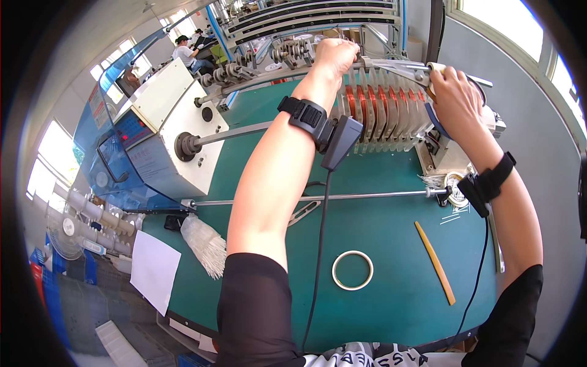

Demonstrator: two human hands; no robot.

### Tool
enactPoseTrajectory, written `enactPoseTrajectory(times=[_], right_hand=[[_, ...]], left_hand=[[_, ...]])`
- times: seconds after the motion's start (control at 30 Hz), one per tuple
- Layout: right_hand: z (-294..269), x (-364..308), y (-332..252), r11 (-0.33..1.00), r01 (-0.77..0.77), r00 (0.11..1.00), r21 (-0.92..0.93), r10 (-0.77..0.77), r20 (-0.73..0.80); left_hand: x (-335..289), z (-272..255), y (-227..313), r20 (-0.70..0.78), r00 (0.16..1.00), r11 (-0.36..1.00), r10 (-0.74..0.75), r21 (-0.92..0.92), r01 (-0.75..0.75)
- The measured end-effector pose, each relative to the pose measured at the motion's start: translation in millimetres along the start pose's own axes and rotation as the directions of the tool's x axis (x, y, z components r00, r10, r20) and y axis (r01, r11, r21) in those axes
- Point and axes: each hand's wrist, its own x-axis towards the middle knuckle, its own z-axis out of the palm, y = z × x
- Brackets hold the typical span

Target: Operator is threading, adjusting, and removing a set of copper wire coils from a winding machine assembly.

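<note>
My left hand (335, 58) reaches past the far side of the coil former, fingers curled closed near the metal bar behind it; what they pinch, if anything, is hidden. The former is a row of pale plates on a shaft with copper-coloured wire (382, 104) wound between them. At its right end my right hand (457, 101) is closed, palm down. A pale cylindrical piece (435, 67) shows at its fingertips and a curved blue piece (436, 120) under the palm. I cannot make out what the right fingers grip.
A white winding machine (177, 122) with a blue transparent cover (101, 147) stands left. A metal rod (367, 196) crosses the green table (385, 226). Nearer lie a tape roll (353, 270), a yellow strip (435, 263), a bundle of white sleeves (205, 244) and paper (155, 269).
</note>
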Motion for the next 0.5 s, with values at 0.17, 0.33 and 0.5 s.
enactPoseTrajectory(times=[0.17,0.33,0.5], right_hand=[[17,48,-26,0.999,0.004,0.996,-0.051,-0.008,-0.094],[38,62,-29,0.998,-0.023,1.000,0.066,0.024,-0.012],[13,3,7,0.995,-0.057,0.989,0.078,0.067,-0.133]], left_hand=[[-20,12,18,-0.027,0.993,0.972,0.118,0.208,-0.110],[-24,21,15,-0.064,0.986,0.946,0.156,0.295,-0.131],[-39,-5,-2,-0.257,0.964,0.998,0.065,0.018,-0.063]])
